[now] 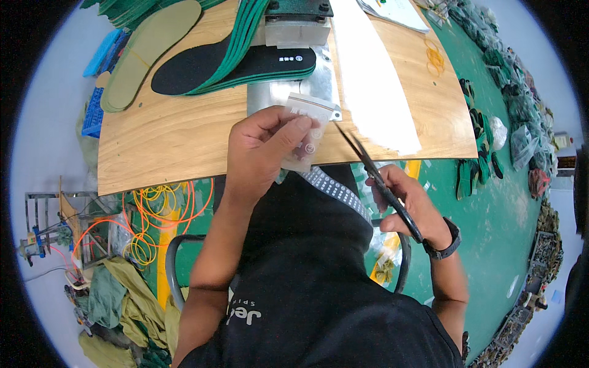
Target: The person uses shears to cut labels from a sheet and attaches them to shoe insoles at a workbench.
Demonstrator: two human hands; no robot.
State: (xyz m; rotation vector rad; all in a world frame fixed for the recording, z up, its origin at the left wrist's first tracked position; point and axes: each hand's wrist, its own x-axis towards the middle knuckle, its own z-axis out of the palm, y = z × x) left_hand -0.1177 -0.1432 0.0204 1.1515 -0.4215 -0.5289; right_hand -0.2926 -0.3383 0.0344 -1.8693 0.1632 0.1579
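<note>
Head view, looking down over a wooden desk (184, 132). The left hand (264, 153) grasps a small clear bag (307, 129), thumb and fingers pinching it at the desk's near edge; the bag is held up over the wood, its sealed top strip toward the far side. The right hand (408, 205) is closed round the handles of black scissors (380, 184), whose blades point up and leftward, the tips lying just beside the bag's right corner; whether they touch it cannot be told. A black watch (448, 242) sits on the right wrist. Behind the bag, a metal plate (288, 92) lies on the desk, bearing a black insole (202, 67) with green-edged insoles stacked across it. A tan insole (147, 52) lies to the left, a white sheet (374, 86) to the right, and yellow rubber bands (434, 59) near the far right corner. Below the desk's left edge, orange and yellow bands (153, 211) hang in a tangle. The green floor (503, 214) at right carries heaps of dark goods.
</note>
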